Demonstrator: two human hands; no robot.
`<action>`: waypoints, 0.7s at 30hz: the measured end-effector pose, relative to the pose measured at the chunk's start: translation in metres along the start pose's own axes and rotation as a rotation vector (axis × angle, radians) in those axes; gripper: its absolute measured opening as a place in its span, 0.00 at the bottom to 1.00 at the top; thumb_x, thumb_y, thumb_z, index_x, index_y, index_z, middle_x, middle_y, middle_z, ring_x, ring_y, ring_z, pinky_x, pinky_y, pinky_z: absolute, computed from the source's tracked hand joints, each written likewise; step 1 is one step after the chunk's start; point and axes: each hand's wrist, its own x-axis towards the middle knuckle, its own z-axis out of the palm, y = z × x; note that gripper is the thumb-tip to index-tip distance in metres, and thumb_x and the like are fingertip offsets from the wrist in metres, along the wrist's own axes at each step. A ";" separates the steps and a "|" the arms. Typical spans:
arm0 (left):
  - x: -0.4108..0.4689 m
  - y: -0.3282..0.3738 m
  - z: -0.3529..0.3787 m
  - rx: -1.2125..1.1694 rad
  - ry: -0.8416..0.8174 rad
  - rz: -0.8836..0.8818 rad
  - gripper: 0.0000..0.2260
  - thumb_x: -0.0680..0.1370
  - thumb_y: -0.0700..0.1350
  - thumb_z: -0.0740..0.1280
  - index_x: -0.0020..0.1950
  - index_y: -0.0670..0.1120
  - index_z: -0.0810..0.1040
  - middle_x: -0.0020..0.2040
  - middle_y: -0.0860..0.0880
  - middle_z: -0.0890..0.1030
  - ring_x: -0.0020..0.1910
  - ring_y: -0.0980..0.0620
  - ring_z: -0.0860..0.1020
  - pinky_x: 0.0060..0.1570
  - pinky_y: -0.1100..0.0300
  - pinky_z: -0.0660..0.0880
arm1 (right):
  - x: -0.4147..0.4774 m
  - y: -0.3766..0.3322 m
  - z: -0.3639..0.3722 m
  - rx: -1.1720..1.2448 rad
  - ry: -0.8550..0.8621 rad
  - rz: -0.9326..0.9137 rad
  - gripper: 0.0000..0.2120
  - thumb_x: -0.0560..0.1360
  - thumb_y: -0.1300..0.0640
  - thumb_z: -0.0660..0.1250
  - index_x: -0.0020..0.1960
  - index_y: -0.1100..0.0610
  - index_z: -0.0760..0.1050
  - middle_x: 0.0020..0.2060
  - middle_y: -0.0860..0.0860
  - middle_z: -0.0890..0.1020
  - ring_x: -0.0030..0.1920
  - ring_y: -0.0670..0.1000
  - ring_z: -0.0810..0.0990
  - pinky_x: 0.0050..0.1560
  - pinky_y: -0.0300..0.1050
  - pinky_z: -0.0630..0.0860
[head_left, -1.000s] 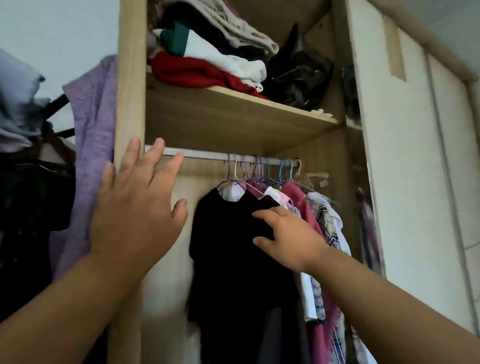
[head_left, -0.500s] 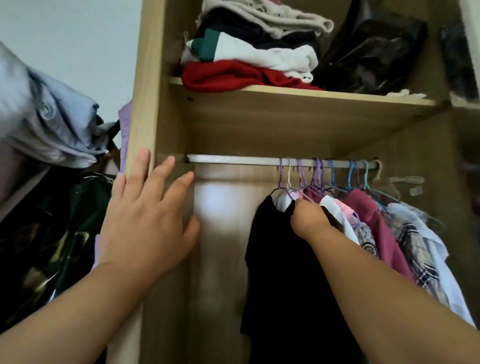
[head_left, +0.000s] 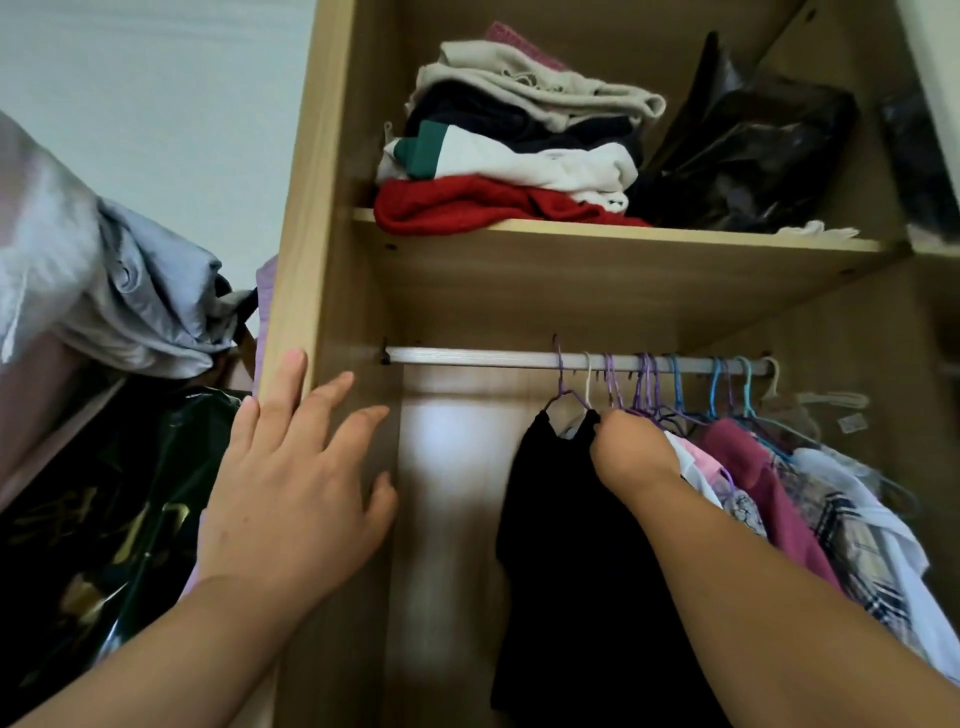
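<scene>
Two hands (head_left: 291, 499) (head_left: 631, 449), one rail (head_left: 467, 357), one shelf (head_left: 675, 236) (one red jumper (head_left: 467, 205))

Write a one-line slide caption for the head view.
Left hand flat on the wardrobe side; right hand grips a black garment on the rail.

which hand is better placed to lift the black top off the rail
Right: the right hand grips the black top at its collar; the left hand lies flat on the wardrobe side.

Black garment (head_left: 571, 545) on a purple hanger (head_left: 560, 387), silver rail (head_left: 467, 357), light blue hangers (head_left: 716, 384), maroon shirt (head_left: 769, 493), beige-and-black plaid shirt (head_left: 841, 525), pale wood wardrobe (head_left: 311, 208), red sweater (head_left: 457, 205) under a white top with a green band (head_left: 545, 166), beige knit (head_left: 545, 88), grey cloth (head_left: 130, 301), black bag with gold lettering (head_left: 104, 519)
</scene>
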 end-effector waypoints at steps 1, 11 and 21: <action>0.000 0.000 -0.001 -0.005 -0.007 -0.001 0.24 0.66 0.53 0.65 0.59 0.46 0.80 0.65 0.41 0.75 0.73 0.37 0.61 0.64 0.38 0.63 | -0.002 -0.001 -0.004 -0.004 -0.007 -0.002 0.12 0.76 0.66 0.57 0.57 0.65 0.73 0.54 0.64 0.79 0.55 0.63 0.78 0.52 0.51 0.73; 0.001 -0.006 0.005 -0.090 0.051 0.033 0.21 0.64 0.54 0.61 0.52 0.49 0.81 0.63 0.42 0.77 0.71 0.37 0.63 0.62 0.41 0.62 | 0.004 -0.027 -0.033 -0.013 -0.010 -0.041 0.13 0.78 0.66 0.54 0.60 0.64 0.71 0.54 0.63 0.79 0.54 0.62 0.78 0.51 0.54 0.74; -0.002 -0.001 -0.006 -0.061 -0.052 0.021 0.17 0.65 0.52 0.68 0.51 0.49 0.81 0.68 0.42 0.73 0.73 0.36 0.61 0.65 0.39 0.61 | -0.051 0.025 -0.038 0.150 0.137 -0.133 0.10 0.81 0.56 0.55 0.57 0.56 0.73 0.46 0.60 0.82 0.45 0.61 0.79 0.39 0.50 0.71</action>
